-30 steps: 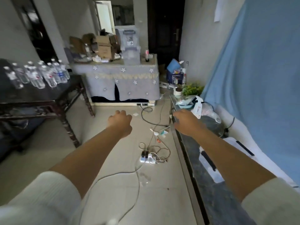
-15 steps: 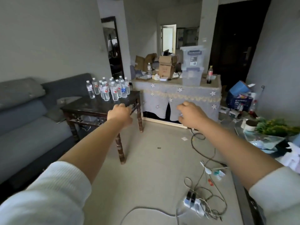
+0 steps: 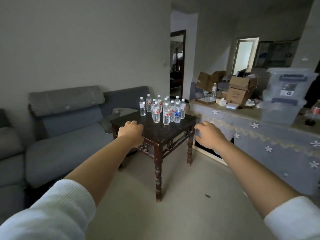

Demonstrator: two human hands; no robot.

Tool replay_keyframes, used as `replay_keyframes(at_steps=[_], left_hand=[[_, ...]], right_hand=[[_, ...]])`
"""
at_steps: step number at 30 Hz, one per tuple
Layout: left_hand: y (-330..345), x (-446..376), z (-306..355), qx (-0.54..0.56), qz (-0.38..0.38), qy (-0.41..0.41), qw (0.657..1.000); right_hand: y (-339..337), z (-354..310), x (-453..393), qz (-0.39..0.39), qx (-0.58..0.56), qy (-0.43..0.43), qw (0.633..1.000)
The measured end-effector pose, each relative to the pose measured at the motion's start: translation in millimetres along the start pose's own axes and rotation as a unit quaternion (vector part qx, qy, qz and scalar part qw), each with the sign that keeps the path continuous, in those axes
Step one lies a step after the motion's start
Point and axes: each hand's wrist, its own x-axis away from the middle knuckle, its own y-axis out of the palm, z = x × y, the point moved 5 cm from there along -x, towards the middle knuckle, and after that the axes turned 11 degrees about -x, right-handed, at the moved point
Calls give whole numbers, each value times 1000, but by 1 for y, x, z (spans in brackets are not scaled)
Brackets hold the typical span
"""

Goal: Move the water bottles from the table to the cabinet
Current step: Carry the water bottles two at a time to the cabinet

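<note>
Your worktop [image 3: 161, 129] is dark wood with a worn, faintly glossy top and turned legs. The water bottles [image 3: 163, 108] standing on it are clear, shiny plastic with white caps and paper or film labels, mostly red and white, one blue. Your sleeves [image 3: 57, 208] are white ribbed knit, matt and soft-looking. The sofa [image 3: 69, 129] beside the worktop wears matt grey-blue cloth. The long counter to your right is draped in pale cloth [image 3: 270, 141] with a lace-like edge and small white flowers. On it sit brown, matt cardboard boxes [image 3: 239, 90] and translucent plastic storage bins [image 3: 285, 94]. The floor [image 3: 190, 205] is smooth and pale, the walls matt.
</note>
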Motion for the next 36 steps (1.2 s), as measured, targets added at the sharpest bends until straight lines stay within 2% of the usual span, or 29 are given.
replay_keyframes(at_steps=[9,19,28,36], left_hand=[[51,-129,-85,-2,-24,-49,998],[100,-292,-175,-47,-47,-50,997],[142,-424,-207,-50,-61,-32,996],[173,-585,-219,-59,-79,-23,995]], right_hand=[[72,-64,-165,-45,42,-81,995],[140,-138,-349,-61,91,-133,985],[182,-142,-498,-72,107,-116,985],[219,-111,-667,-81,74,-91,990]])
